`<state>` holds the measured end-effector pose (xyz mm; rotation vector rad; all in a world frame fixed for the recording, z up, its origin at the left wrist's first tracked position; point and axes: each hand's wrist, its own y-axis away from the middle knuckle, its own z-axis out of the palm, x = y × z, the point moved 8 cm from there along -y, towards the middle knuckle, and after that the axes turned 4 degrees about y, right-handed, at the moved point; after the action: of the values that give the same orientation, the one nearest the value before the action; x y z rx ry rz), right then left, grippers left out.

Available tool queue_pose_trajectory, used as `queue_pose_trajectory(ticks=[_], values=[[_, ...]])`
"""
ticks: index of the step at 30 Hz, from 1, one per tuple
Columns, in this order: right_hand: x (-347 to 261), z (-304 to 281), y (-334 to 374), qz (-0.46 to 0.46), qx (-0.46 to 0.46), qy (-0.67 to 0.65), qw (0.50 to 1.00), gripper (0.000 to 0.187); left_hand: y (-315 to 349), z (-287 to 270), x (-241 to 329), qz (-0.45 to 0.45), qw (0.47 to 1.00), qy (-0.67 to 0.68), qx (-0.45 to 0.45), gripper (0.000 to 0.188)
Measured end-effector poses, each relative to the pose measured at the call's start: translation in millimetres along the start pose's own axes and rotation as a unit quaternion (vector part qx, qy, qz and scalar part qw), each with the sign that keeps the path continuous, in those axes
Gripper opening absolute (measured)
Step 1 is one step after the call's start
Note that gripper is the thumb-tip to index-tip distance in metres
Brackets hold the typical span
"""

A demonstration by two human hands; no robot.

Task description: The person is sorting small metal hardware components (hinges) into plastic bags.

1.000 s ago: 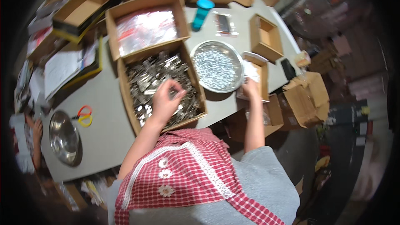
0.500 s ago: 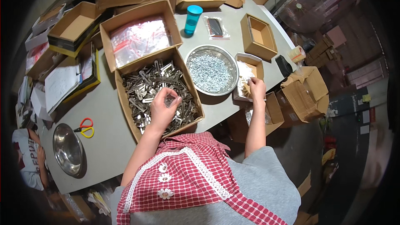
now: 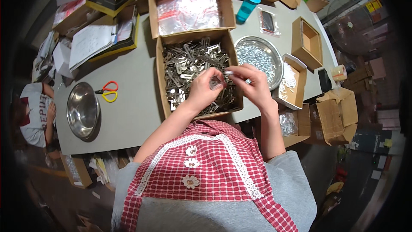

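My left hand (image 3: 202, 91) is closed on a small clear plastic bag (image 3: 216, 83), above a cardboard box (image 3: 160, 81) of flat slotted metal pieces (image 3: 184, 62). Close beside it, my right hand (image 3: 253, 85) pinches a small white piece (image 3: 229, 72) near the bag; its exact shape is too small to make out. To the right, a round metal bowl (image 3: 279, 71) holds many small silvery screws (image 3: 256, 57). Next to that bowl stands a small open box (image 3: 299, 94) with loose white plastic pieces (image 3: 288, 81) in it.
Behind the metal pieces, another box (image 3: 229, 4) holds clear bags with red strips. Scissors (image 3: 110, 91) and a steel bowl (image 3: 82, 112) lie on the left. A blue-green cup (image 3: 248, 8), a bagged dark item (image 3: 268, 21) and a cardboard tray (image 3: 307, 43) stand farther back. Another person (image 3: 34, 114) sits at far left.
My right hand has moved left from the box of white pieces to beside my left hand, carrying a white piece. The view has shifted, so the table appears farther right and higher.
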<state>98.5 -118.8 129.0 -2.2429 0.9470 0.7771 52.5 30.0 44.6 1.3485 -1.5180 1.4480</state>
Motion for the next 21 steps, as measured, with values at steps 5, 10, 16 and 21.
queue_pose_trajectory(ticks=[5, 10, 16, 21], values=[[-41, 29, -15, -0.088, -0.083, 0.074, 0.990, 0.039, 0, -8, -5, 0.011, 0.999, -0.039, 0.022, 0.037], [-48, 30, -16, -0.028, -0.131, -0.010, 0.991, 0.037, 4, -9, 0, -0.066, 0.997, -0.049, -0.013, 0.037], [-50, 27, -9, -0.196, -0.094, 0.132, 0.967, 0.036, 2, -3, -4, -0.072, 0.995, 0.024, -0.071, 0.039], [-22, 15, -4, -0.089, -0.044, 0.052, 0.994, 0.018, -4, -17, 16, 0.093, 0.995, 0.020, 0.023, 0.028]])
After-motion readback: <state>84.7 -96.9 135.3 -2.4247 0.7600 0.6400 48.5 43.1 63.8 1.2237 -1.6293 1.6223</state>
